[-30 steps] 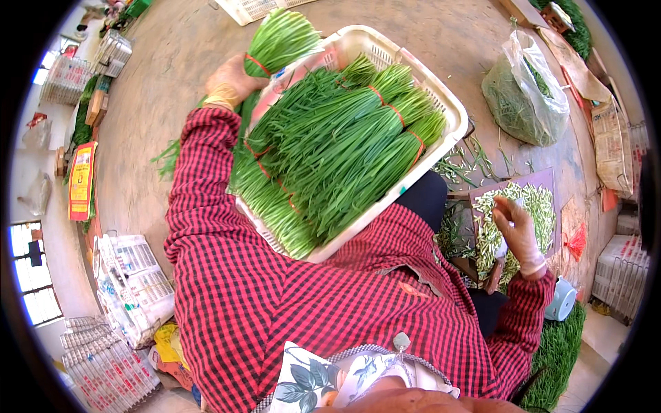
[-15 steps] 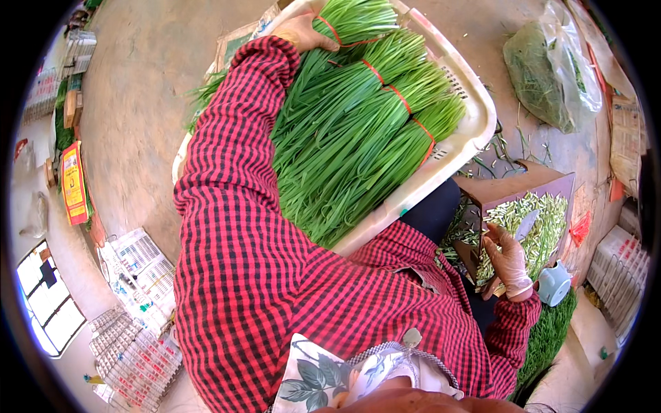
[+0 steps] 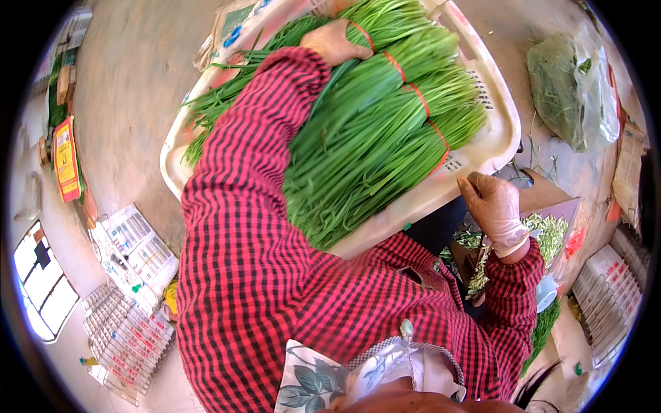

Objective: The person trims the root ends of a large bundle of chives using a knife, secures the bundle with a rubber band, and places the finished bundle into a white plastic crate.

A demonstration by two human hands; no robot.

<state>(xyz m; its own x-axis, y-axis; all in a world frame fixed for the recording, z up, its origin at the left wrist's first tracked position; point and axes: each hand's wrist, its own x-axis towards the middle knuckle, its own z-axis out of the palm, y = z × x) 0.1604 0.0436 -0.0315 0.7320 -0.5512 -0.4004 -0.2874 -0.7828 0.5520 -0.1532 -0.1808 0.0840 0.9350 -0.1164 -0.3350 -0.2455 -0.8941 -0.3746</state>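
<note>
A white plastic crate point(image 3: 508, 134) holds several bunches of long green garlic chives, bound with red bands. My left hand point(image 3: 336, 43) is on the farthest banded bunch point(image 3: 385, 26), its fingers curled over the leaves near the band. My right hand point(image 3: 494, 210) wears a thin translucent glove and is by the crate's near right rim. Its fingers are bent together, and whether they hold anything is hidden. Below that hand stands a cardboard box point(image 3: 551, 201) with short cut pale stems point(image 3: 549, 234) in it.
A clear bag of greens point(image 3: 571, 89) lies on the floor at the far right. Near the box are a light blue container point(image 3: 545, 292) and more greens point(image 3: 544, 330). Stacked printed cartons stand at the left point(image 3: 131, 337) and right point(image 3: 609, 296).
My right hand has moved up and left, from over the cut stems to the crate rim. The knife blade beside it no longer shows. My left hand remains on the far bunch.
</note>
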